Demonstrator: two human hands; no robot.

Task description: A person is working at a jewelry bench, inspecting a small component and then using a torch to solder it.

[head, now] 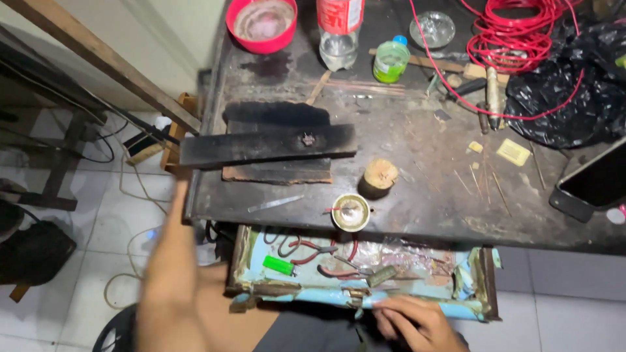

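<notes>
Head view: dark, scorched surface (417, 189) seen from above, with an open drawer (486, 287) pulled out along its near edge.
Right hand: right hand (414, 322) rests on the drawer's near front edge, right of centre; fingers curled loosely, fingertips (385, 305) touching the pale blue rim; the grip closes on nothing that can be seen.
Left hand: left forearm (171, 274) reaches up the left side toward the black plank (267, 146); the hand itself is hidden at the plank's left end, so I cannot tell how its grip stands.
Black plank: lies crosswise on the surface's left part, over a charred board (277, 171), its left end jutting past the edge.
Drawer contents: green lighter (278, 264) at left, red-handled pliers (313, 251) near the middle, crumpled foil to the right.
Surface, near: small round tin (351, 212) at the edge above the drawer, thin metal blade (274, 204) left of it, wooden stub (380, 174) just behind.
Surface, far: red bowl (261, 25), clear bottle (339, 32), green-capped jar (390, 60), coil of red wire (515, 32), black plastic bag (574, 85).
Right edge: dark phone (593, 182).
</notes>
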